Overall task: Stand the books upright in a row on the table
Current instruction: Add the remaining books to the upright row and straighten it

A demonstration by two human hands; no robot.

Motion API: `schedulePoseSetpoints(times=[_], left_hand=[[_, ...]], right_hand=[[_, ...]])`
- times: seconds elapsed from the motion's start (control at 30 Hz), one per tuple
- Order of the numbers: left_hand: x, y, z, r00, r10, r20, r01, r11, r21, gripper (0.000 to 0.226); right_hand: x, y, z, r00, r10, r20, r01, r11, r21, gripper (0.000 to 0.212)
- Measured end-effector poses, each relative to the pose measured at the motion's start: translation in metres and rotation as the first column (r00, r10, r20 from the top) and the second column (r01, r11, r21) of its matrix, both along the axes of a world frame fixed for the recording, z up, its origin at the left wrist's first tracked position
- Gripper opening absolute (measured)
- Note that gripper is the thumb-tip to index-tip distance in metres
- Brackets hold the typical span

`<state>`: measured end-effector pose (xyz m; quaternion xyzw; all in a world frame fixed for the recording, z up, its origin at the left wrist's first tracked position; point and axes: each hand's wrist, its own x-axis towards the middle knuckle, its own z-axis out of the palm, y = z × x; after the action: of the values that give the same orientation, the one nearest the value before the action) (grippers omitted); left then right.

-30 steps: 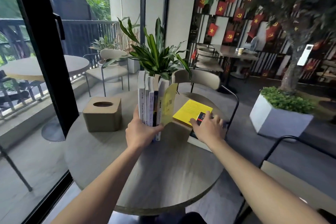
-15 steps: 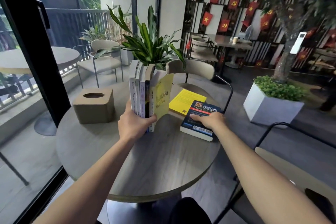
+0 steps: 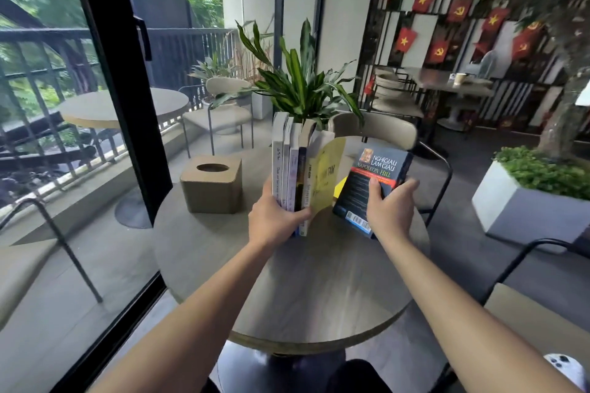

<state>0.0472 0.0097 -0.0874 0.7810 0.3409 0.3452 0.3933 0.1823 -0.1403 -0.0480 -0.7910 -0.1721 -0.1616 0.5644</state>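
Observation:
Several books (image 3: 289,169) stand upright in a row at the middle of the round grey table (image 3: 319,290), spines toward me. The rightmost one has a yellow cover (image 3: 327,175) that flaps open to the right. My left hand (image 3: 276,220) grips the lower part of this row. My right hand (image 3: 391,209) holds a dark blue book (image 3: 373,175) tilted up off the table, just right of the row, cover facing me. A sliver of a yellow book (image 3: 339,190) lies flat behind it, mostly hidden.
A tan tissue box (image 3: 212,183) sits on the table left of the books. A leafy potted plant (image 3: 300,83) stands right behind the row. A chair (image 3: 376,131) is at the far side, another chair (image 3: 542,309) to my right, a glass door frame (image 3: 118,89) to the left.
My right hand has lifted the dark blue book from flat on the table and tilted it up near the row. My left hand kept its hold on the standing books.

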Motion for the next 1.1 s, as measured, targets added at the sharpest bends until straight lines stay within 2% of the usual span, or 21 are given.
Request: schedulePoseSetpoints(times=[0.13,0.23,0.43,0.53,0.83,0.93,1.03,1.1], left_hand=[[-0.002,0.001,0.001,0.999,-0.039,0.004,0.039,0.999,-0.013,0.098],[-0.001,0.002,0.000,0.999,-0.035,0.005,0.035,0.999,-0.010,0.097],[0.001,0.003,-0.002,0.999,-0.047,0.005,0.047,0.999,-0.009,0.099],[0.000,0.000,-0.001,0.998,-0.056,-0.001,0.056,0.998,0.022,0.096],[-0.001,-0.010,0.007,0.998,-0.052,-0.019,0.053,0.996,0.068,0.095],[-0.002,-0.013,0.009,0.999,-0.043,-0.007,0.044,0.997,0.071,0.103],[-0.003,-0.018,0.012,1.000,-0.012,0.012,0.011,0.998,0.061,0.111],[-0.003,-0.020,0.012,1.000,0.007,0.022,-0.009,0.998,0.057,0.109]], right_hand=[[-0.014,0.014,-0.001,0.994,0.055,0.100,-0.058,0.998,0.033,0.035],[-0.022,0.022,-0.012,0.986,0.121,0.118,-0.128,0.990,0.054,0.035],[-0.026,0.028,-0.028,0.949,0.294,0.117,-0.298,0.954,0.022,0.036],[-0.022,0.031,-0.026,0.922,0.383,0.056,-0.384,0.924,-0.001,0.035],[-0.010,0.045,-0.008,0.745,0.655,-0.127,-0.646,0.756,0.105,0.045],[-0.020,0.047,-0.005,0.714,0.688,-0.130,-0.679,0.726,0.109,0.047],[-0.032,0.048,-0.006,0.632,0.766,-0.117,-0.748,0.643,0.164,0.043],[-0.034,0.048,-0.008,0.623,0.772,-0.125,-0.757,0.636,0.149,0.054]])
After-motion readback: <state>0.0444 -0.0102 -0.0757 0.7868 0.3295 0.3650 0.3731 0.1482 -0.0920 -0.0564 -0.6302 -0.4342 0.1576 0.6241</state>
